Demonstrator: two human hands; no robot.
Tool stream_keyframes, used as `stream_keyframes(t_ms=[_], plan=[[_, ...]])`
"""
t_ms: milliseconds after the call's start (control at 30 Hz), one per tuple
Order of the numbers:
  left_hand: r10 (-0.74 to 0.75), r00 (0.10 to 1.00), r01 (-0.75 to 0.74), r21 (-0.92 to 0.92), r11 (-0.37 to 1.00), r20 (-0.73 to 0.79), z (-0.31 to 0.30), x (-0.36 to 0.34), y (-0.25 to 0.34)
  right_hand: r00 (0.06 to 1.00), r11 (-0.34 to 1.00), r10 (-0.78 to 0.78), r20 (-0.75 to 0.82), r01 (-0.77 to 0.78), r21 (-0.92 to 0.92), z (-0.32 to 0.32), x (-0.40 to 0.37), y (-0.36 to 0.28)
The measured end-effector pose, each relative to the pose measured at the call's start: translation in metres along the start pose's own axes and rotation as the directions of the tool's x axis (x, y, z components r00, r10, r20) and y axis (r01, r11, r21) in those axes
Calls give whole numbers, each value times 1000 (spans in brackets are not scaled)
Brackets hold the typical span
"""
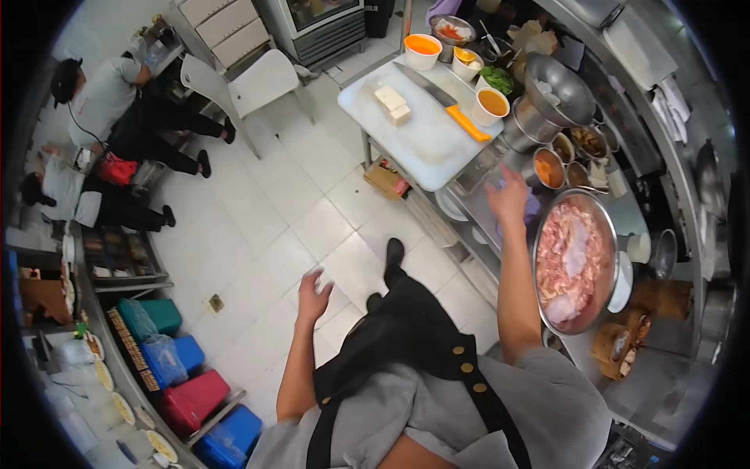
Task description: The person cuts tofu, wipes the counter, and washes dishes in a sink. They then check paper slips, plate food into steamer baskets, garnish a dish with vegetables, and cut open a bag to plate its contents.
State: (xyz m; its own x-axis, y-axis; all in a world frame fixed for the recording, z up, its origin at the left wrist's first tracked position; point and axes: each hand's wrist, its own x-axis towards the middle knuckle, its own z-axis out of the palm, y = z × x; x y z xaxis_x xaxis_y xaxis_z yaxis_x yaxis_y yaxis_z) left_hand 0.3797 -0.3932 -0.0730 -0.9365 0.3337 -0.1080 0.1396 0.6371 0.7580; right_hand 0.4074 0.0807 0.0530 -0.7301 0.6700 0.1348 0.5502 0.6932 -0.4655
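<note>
My right hand [508, 195] reaches out over the steel counter [478, 173], fingers spread, holding nothing, just left of a large steel bowl of raw pink meat [574, 262]. My left hand [312, 297] hangs free over the white tiled floor, fingers apart and empty. Beyond my right hand lies a white cutting board [422, 129] with pale tofu blocks [393, 103] and an orange-handled knife [449, 103].
Orange sauce tubs [423, 50], small bowls of condiments [548, 166] and a tilted steel bowl [558, 92] crowd the counter. Two seated people [105, 98] and a white chair [242, 82] are at far left. Coloured bins [199, 395] stand under a shelf of plates.
</note>
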Motion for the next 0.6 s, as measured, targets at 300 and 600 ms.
stream_keyframes(t_ms=[300, 600], plan=[[477, 869, -494, 187, 849, 128, 15, 308, 226, 976, 910, -158, -150, 203, 362, 165, 109, -154], [477, 610, -740, 239, 629, 632, 35, 454, 249, 990, 846, 11, -141, 66, 529, 194, 130, -141]])
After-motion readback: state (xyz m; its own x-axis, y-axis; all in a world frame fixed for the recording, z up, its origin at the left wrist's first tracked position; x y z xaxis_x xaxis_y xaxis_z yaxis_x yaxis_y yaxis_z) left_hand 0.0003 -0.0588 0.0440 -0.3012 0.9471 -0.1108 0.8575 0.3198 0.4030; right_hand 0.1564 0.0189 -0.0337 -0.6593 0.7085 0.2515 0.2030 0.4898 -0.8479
